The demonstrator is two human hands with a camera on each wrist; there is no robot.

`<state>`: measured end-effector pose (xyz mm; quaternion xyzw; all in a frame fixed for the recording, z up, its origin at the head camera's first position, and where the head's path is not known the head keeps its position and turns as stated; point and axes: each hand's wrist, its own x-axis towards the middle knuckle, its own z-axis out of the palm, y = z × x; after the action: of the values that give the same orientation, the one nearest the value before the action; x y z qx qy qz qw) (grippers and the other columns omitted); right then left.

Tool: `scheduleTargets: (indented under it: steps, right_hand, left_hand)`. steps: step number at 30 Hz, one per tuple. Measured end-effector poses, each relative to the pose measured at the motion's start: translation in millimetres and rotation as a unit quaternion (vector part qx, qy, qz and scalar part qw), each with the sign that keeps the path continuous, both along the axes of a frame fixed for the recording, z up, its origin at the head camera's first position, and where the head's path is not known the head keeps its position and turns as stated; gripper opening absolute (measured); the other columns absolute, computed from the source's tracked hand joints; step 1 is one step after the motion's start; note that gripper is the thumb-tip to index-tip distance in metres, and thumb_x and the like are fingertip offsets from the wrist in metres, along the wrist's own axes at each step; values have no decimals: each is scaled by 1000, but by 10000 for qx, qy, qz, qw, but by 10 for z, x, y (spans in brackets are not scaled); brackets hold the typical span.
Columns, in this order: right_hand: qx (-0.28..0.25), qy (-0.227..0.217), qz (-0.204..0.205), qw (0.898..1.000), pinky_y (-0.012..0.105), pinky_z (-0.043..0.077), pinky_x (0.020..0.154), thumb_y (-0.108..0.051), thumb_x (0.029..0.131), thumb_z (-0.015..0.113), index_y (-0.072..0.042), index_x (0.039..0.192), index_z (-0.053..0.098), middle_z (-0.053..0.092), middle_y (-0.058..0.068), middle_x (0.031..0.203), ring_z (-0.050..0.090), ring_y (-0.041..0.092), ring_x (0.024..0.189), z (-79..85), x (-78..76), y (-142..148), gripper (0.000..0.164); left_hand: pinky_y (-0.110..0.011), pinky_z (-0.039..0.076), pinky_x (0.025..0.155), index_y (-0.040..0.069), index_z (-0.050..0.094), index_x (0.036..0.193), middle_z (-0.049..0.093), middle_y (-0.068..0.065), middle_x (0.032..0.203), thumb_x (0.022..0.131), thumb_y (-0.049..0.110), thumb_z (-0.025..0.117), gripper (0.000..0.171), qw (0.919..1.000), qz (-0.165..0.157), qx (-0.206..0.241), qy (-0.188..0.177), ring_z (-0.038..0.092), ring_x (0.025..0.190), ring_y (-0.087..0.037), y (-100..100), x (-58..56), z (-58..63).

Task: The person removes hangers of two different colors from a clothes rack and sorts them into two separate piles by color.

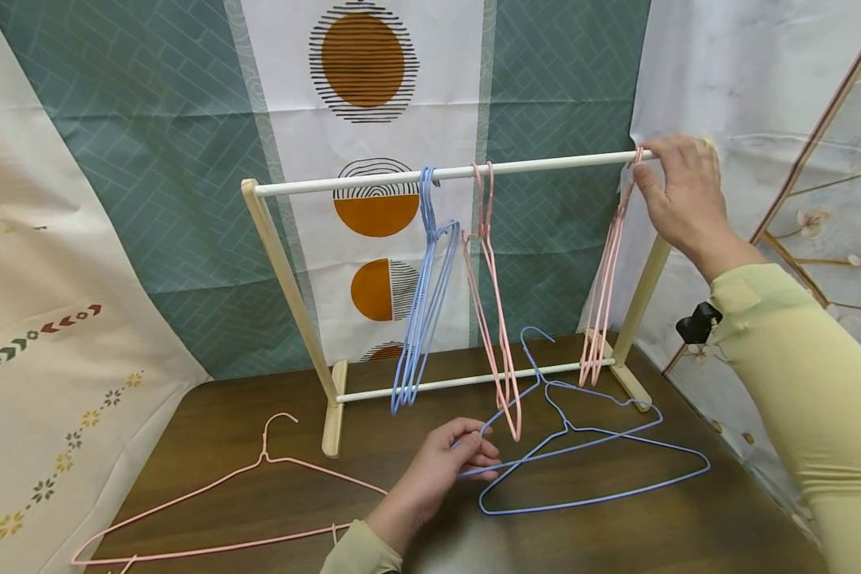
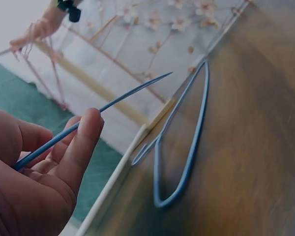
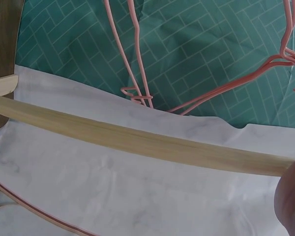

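Left grip (image 1: 454,453) pinching a blue hanger (image 2: 132,92) over the desk (image 1: 631,536), right grip (image 1: 689,191) clasping the rack (image 1: 560,163) beside pink hangers (image 1: 620,214)!

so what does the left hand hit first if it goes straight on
Besides the blue hanger it grips, the left hand would likely meet the middle pink hangers hanging just ahead, though depth is unclear.

Table (image 1: 617,534), brown wood-grain top. Bears: wooden-footed rack (image 1: 560,163), upright; blue wire hanger (image 1: 594,501), right of centre; pink wire hanger (image 1: 264,457), near left.
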<state>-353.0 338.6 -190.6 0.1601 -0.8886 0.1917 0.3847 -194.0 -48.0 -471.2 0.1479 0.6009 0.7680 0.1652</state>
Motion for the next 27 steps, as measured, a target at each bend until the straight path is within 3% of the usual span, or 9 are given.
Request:
scheduleTargets:
  steps: [11,19,27]
  right_hand:
    - [-16,-36,-16,10000,52,2,134,-48,120,39,-3,154,48,42,27,158,27,47,156,1,-6,10,58]
    - [-3,-10,-26,10000,52,2,134,-49,120,38,-3,155,48,42,27,158,27,47,156,7,-12,12,59]
    - [-18,-67,-40,10000,52,0,134,-47,120,39,-4,155,48,41,26,159,26,46,157,0,-4,8,57]
  left_hand:
    - [-41,68,80,-9,67,125,75,-16,95,113,3,54,22,9990,-157,288,-309,76,82,-20,454,93,-117]
    - [-41,68,78,-12,66,129,75,-17,95,112,2,56,24,9990,-40,19,-434,78,82,-21,522,117,-157]
    - [-39,67,69,-10,68,124,72,-16,93,110,0,58,20,9988,243,-365,-216,71,72,-19,533,75,-201]
